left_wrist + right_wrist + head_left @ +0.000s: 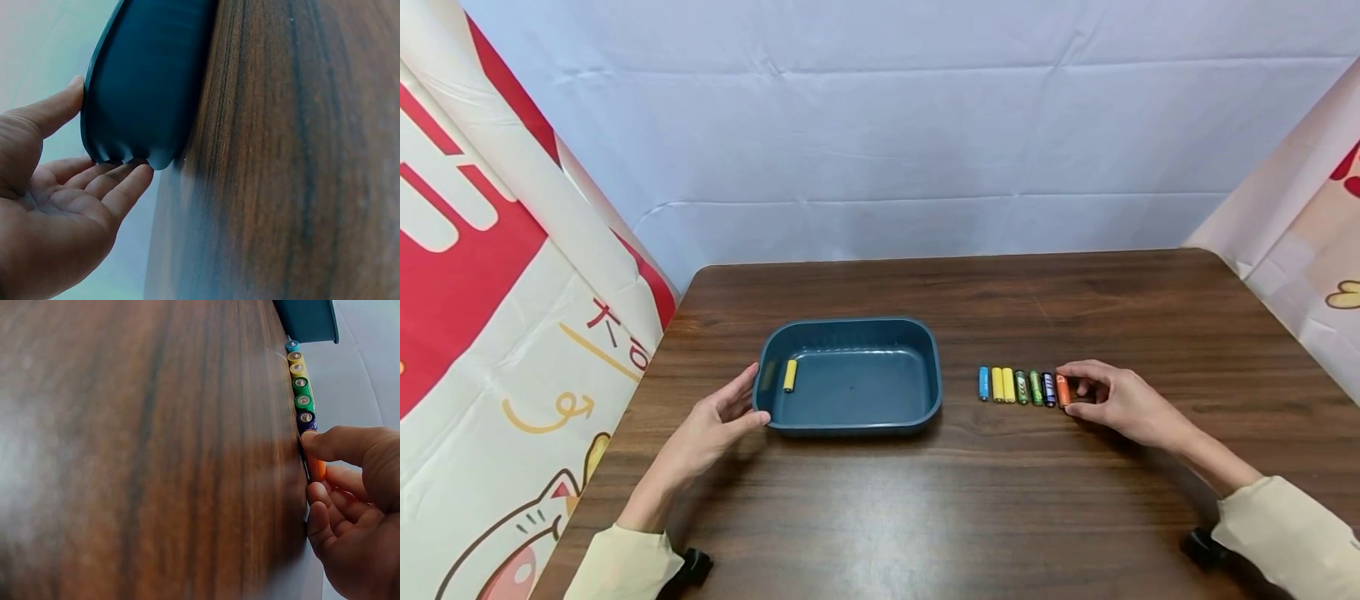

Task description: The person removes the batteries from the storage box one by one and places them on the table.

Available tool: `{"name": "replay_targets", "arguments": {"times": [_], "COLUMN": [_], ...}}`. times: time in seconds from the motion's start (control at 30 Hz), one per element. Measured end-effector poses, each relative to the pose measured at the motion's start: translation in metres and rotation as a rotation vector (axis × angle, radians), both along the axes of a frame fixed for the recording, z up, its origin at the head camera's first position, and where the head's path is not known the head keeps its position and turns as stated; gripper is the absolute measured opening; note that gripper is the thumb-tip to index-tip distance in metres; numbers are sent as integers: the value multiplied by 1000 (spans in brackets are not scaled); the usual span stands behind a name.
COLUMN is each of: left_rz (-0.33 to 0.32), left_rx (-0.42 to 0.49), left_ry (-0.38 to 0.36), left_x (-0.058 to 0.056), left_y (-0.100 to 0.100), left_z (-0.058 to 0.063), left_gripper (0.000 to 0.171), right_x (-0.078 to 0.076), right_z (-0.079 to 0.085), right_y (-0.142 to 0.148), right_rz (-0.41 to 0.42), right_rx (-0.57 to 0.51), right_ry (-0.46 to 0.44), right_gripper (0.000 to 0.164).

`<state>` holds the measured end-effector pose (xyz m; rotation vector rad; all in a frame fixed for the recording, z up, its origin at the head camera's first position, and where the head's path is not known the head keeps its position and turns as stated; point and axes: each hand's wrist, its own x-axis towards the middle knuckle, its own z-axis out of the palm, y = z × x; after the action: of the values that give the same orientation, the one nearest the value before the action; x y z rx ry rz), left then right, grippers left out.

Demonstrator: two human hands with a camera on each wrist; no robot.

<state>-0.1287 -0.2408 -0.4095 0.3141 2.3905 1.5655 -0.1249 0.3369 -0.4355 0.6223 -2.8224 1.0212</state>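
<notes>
My left hand (711, 429) holds the left end of a dark teal plastic tray (850, 429), thumb at the near corner and fingers against the outer wall. Inside the tray, near its left wall, lies a yellow battery (790, 376). To the right, my right hand (1123, 404) pinches an orange battery (1063, 391) between thumb and forefinger at the right end of a row. Left of it in that row lie a dark blue battery (1048, 390), two green batteries (1022, 387), two yellow batteries (1003, 385) and a light blue battery (983, 383). In the right wrist view the thumb covers the orange battery's near end.
Everything stands on a dark wooden table (880, 517) with rounded far corners. A pale cloth (895, 133) hangs behind it, and a printed red and white cloth (482, 333) hangs along the left side.
</notes>
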Motion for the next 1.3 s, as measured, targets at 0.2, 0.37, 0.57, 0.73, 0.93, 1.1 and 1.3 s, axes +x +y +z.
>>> {"name": "replay_targets", "arguments": {"times": [0.2,0.37,0.57,0.73,0.93,1.1,1.3], "left_rz": [4,3,2,0,-2,-4,0], "left_rx": [-4,3,0,2,7,9,5], "left_ry": [2,-1,-3,-2,-4,-6,-5], "left_x": [0,-1,-2,-2,-2,-2,-1], "left_y": [0,0,-1,-1,-1,-1,0], "left_z": [1,0,0,0,0,-1,-1], "left_gripper": [80,80,81,81,81,81,80], "right_x": [0,0,0,-1,-1,-1,2], "right_z": [0,0,0,0,0,-1,2], "right_y": [-2,-4,-5,-3,-1,1,1], "right_rz": [8,10,6,-3,-16,-5,1], "right_rx": [-5,0,4,14,13,9,5], "right_ry": [23,49,49,29,6,-4,-5], "right_gripper": [49,48,48,50,51,52,52]}}
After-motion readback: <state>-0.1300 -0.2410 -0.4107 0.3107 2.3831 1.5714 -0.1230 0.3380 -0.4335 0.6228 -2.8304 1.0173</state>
